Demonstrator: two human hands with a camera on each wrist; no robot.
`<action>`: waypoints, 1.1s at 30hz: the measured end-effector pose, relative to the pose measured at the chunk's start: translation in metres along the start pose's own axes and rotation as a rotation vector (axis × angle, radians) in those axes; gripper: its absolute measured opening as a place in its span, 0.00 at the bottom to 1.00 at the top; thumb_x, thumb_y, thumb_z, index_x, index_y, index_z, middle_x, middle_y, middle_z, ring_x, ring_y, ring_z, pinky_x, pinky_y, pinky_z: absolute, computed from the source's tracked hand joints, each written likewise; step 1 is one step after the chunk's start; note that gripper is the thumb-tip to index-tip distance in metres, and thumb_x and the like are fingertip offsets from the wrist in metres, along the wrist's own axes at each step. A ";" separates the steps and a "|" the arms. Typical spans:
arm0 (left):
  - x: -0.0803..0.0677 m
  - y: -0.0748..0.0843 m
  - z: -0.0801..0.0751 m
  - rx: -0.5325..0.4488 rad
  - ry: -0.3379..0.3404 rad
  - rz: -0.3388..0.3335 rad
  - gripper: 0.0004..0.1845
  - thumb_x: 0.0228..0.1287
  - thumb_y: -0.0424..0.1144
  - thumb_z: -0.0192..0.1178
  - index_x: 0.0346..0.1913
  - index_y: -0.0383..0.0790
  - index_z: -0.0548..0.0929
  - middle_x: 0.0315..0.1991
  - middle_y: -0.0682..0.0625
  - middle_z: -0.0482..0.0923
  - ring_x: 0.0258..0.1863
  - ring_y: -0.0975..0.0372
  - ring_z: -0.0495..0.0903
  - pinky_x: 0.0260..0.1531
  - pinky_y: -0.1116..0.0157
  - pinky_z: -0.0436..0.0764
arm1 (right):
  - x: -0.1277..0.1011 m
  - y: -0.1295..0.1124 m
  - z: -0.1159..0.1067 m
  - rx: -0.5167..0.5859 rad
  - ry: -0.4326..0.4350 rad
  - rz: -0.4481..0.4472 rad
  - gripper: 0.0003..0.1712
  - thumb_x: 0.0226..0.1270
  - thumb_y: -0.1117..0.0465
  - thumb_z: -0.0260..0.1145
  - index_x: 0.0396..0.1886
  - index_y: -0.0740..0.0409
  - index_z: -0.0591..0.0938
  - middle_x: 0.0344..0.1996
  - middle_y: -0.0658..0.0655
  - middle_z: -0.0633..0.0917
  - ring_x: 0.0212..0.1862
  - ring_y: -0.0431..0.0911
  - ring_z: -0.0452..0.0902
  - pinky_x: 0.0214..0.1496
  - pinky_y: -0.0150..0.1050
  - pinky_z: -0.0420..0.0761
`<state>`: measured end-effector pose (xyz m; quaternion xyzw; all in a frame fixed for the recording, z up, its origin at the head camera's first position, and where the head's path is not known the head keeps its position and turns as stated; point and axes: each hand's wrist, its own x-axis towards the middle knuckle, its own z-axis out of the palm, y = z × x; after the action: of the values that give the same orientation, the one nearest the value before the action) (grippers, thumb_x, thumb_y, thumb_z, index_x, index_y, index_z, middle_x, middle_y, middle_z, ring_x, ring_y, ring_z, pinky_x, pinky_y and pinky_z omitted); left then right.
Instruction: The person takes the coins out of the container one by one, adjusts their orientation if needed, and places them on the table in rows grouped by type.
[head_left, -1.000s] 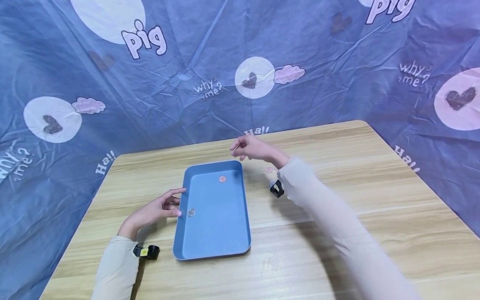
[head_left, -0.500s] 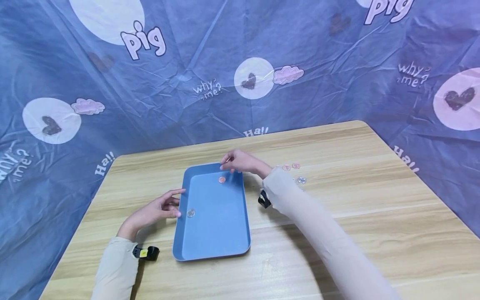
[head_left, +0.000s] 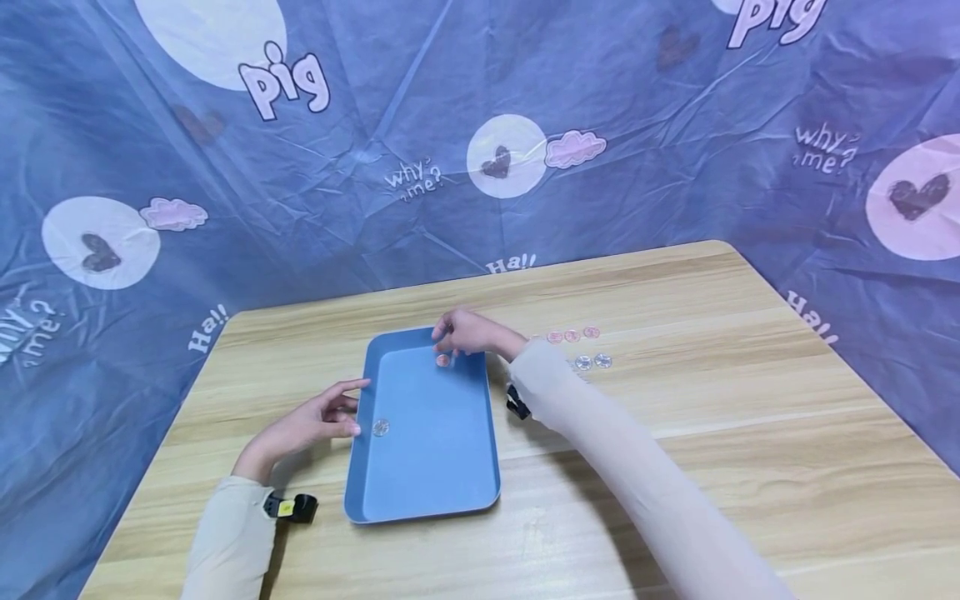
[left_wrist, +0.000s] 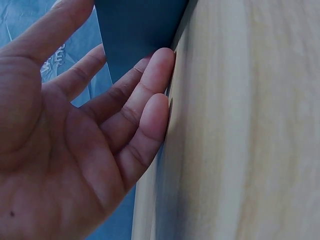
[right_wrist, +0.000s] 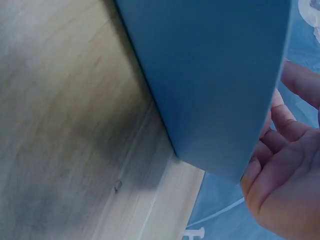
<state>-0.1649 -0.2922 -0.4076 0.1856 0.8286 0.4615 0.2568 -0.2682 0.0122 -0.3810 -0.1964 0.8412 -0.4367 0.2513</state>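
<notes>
A blue rectangular tray (head_left: 423, 515) lies on the wooden table. In it, a silver coin (head_left: 381, 427) sits by the left wall and a copper coin (head_left: 443, 361) near the far end. My left hand (head_left: 303, 427) rests against the tray's left side with relaxed fingers; in the left wrist view its fingertips (left_wrist: 159, 67) touch the outer wall. Over the far right corner, my right hand (head_left: 474, 332) pinches a small coin between thumb and index finger, mostly hidden. In the right wrist view the tray wall (right_wrist: 205, 75) covers these fingertips.
To the right of the tray, several copper coins (head_left: 572, 336) lie in a row on the table (head_left: 675, 417). Silver coins (head_left: 603, 361) form another row nearer me, partly behind the right sleeve (head_left: 600, 433). A printed blue cloth (head_left: 337, 208) hangs behind the table.
My right hand has moved left and down from beyond the tray's far right corner to inside it, near the copper coin. More table coins show now. The left hand has stayed still.
</notes>
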 end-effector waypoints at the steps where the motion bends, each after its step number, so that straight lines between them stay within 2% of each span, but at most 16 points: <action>1: 0.001 0.000 0.000 0.001 0.001 -0.003 0.40 0.66 0.41 0.61 0.75 0.42 0.52 0.63 0.32 0.68 0.61 0.46 0.70 0.52 0.71 0.76 | 0.001 0.000 0.001 -0.012 -0.004 -0.003 0.15 0.64 0.65 0.64 0.49 0.66 0.77 0.31 0.60 0.85 0.29 0.46 0.76 0.28 0.31 0.71; 4: 0.002 0.000 0.000 0.002 0.015 -0.021 0.40 0.65 0.42 0.62 0.75 0.45 0.53 0.63 0.34 0.68 0.62 0.46 0.69 0.53 0.71 0.75 | 0.001 -0.001 0.003 -0.085 -0.011 -0.011 0.17 0.63 0.66 0.65 0.50 0.67 0.77 0.32 0.59 0.87 0.32 0.47 0.78 0.32 0.32 0.74; 8: 0.002 0.000 0.000 0.009 0.017 -0.025 0.40 0.65 0.42 0.62 0.75 0.45 0.53 0.63 0.34 0.69 0.63 0.44 0.69 0.54 0.70 0.74 | 0.001 -0.002 0.005 -0.283 0.001 -0.016 0.17 0.63 0.61 0.68 0.50 0.63 0.79 0.33 0.53 0.85 0.35 0.44 0.77 0.40 0.34 0.75; 12: 0.001 0.001 0.000 -0.004 0.009 -0.040 0.40 0.65 0.42 0.62 0.75 0.46 0.53 0.63 0.35 0.69 0.63 0.45 0.69 0.53 0.70 0.75 | 0.000 -0.002 0.009 -0.483 0.017 -0.005 0.19 0.64 0.54 0.68 0.52 0.55 0.80 0.42 0.52 0.85 0.43 0.44 0.78 0.49 0.40 0.76; 15: 0.001 0.001 0.000 -0.001 0.008 -0.046 0.40 0.65 0.43 0.62 0.75 0.46 0.53 0.62 0.35 0.69 0.62 0.45 0.69 0.54 0.67 0.75 | 0.000 -0.001 0.011 -0.572 0.028 0.005 0.20 0.65 0.50 0.67 0.53 0.52 0.81 0.49 0.51 0.84 0.48 0.44 0.78 0.53 0.44 0.76; 22: 0.001 0.002 0.000 0.012 0.019 -0.052 0.40 0.65 0.44 0.63 0.75 0.47 0.54 0.62 0.36 0.70 0.62 0.45 0.69 0.57 0.57 0.73 | 0.001 0.000 0.013 -0.662 0.036 0.015 0.18 0.66 0.48 0.65 0.52 0.48 0.82 0.50 0.49 0.84 0.50 0.44 0.79 0.52 0.48 0.76; 28: 0.001 0.001 0.000 0.009 0.014 -0.053 0.40 0.65 0.44 0.63 0.75 0.47 0.54 0.63 0.36 0.69 0.62 0.46 0.70 0.56 0.61 0.74 | 0.001 0.001 0.015 -0.746 0.046 0.003 0.12 0.67 0.48 0.63 0.45 0.46 0.84 0.43 0.47 0.85 0.44 0.44 0.79 0.47 0.47 0.76; 33: 0.000 0.001 0.000 0.006 0.017 -0.056 0.40 0.64 0.44 0.63 0.75 0.47 0.54 0.62 0.36 0.69 0.62 0.45 0.70 0.56 0.60 0.74 | 0.001 0.002 0.018 -0.769 0.062 -0.013 0.09 0.68 0.48 0.62 0.40 0.44 0.84 0.37 0.46 0.84 0.39 0.43 0.76 0.42 0.45 0.75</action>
<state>-0.1647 -0.2917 -0.4064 0.1592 0.8371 0.4531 0.2619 -0.2588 0.0010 -0.3920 -0.2681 0.9495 -0.0968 0.1309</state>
